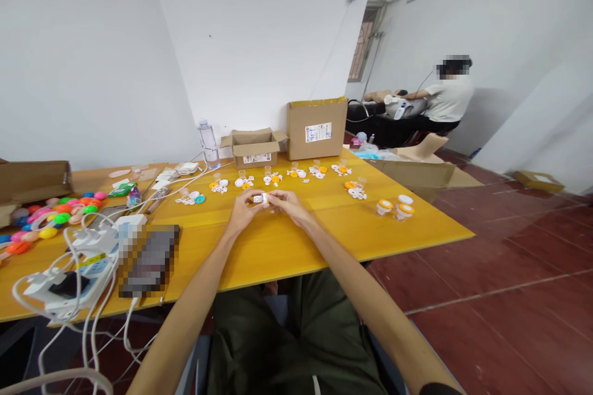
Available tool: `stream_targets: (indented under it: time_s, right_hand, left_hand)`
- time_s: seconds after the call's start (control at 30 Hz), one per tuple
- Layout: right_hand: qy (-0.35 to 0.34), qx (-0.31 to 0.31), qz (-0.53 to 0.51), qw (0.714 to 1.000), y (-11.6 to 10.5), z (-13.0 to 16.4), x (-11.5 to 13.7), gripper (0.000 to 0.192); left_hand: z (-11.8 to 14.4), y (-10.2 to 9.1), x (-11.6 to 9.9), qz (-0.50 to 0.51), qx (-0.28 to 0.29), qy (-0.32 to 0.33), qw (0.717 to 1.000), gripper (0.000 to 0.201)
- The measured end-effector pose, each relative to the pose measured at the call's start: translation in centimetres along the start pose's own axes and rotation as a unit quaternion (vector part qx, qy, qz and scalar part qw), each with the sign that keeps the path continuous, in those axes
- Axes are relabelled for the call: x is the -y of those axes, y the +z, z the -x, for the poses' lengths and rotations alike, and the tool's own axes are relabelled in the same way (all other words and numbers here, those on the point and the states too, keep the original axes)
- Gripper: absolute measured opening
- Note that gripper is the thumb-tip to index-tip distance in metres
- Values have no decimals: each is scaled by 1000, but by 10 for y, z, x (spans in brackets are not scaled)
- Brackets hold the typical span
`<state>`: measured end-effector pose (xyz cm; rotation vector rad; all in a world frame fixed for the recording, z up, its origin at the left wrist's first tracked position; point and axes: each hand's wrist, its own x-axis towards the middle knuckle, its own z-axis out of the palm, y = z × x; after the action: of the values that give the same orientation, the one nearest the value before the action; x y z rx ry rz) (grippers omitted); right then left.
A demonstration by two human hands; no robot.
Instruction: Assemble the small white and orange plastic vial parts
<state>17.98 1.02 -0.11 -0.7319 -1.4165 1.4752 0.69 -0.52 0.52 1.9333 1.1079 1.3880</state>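
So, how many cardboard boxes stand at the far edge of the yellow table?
2: a small open box beside the water bottle, and a taller closed box right of it.

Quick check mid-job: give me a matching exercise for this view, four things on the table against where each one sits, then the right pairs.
Things:
1. water bottle
2. closed cardboard box
3. colourful round pieces
4. small white part

Places:
A. far left of the table
B. between left hand and right hand
C. left of the open box
D. right of the open box

Pairs: 1-C, 2-D, 3-A, 4-B
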Motion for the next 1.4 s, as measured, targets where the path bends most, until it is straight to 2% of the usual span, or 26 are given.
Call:
stream_targets:
  time_s: [0.23, 0.63, 1.0, 1.2, 1.4]
  right_hand:
    - [13, 8, -4, 1000, -1, 1, 0, 44]
    - [80, 11, 2, 997, 2, 1, 2, 50]
    - [0, 0, -32, 999, 3, 0, -1, 45]
    - [-4, 10, -12, 1000, 1, -1, -2, 39]
    - [27, 18, -1, 999, 0, 0, 0, 43]
  left_hand:
    - [1, 0, 1, -9, 4, 12, 1000, 24]
    - [2, 3, -1, -14, 17, 11, 1000, 25]
    - [0, 1, -2, 13, -6, -9, 1000, 22]
    - [1, 0, -2, 5, 4, -1, 1000, 24]
    - [2, 1, 0, -4, 11, 10, 1000, 23]
